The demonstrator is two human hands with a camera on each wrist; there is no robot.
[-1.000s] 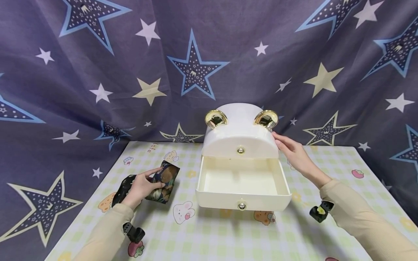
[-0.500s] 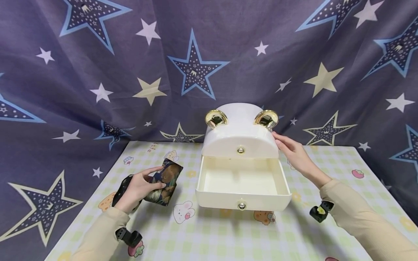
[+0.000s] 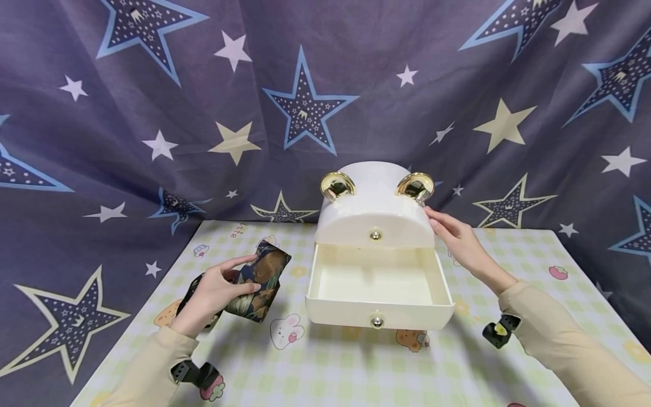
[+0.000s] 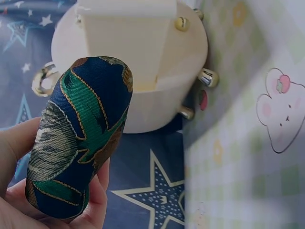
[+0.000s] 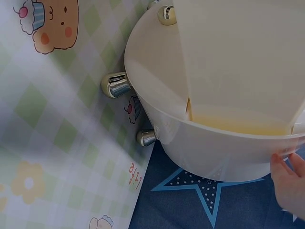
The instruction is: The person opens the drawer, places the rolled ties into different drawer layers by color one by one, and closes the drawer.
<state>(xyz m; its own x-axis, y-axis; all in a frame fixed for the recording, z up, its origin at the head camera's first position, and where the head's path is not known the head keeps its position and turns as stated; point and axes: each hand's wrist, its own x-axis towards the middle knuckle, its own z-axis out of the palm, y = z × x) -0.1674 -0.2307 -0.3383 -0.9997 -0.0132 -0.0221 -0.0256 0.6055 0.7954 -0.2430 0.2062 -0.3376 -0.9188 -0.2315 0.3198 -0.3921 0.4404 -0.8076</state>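
Observation:
My left hand [image 3: 211, 291] holds a woven fabric pouch [image 3: 261, 277] above the table, thumb on one side and fingers on the other. Dark blue, green and brown patterning with gold outlines covers the pouch [image 4: 78, 138], seen rounded end-on in the left wrist view. Partly hidden behind this hand is a black item with white marks [image 3: 189, 294]. A white storage box [image 3: 373, 198] with gold ears stands at the back, its lower drawer [image 3: 378, 314] pulled out. My right hand [image 3: 460, 240] rests its fingertips against the box's right side, shown also in the right wrist view [image 5: 288, 183].
A checked cloth [image 3: 346, 373] printed with cartoon figures covers the table. Behind the box hangs a dark star-printed curtain [image 3: 376, 102]. The box stands on gold feet [image 5: 116, 85], and its upper drawer with a gold knob [image 3: 375, 235] is closed. The pulled-out drawer juts toward the front.
My left hand has tilted the pouch and lifted it slightly, its far end moving right and away, while the left wrist moved left. My right hand and the box have stayed put.

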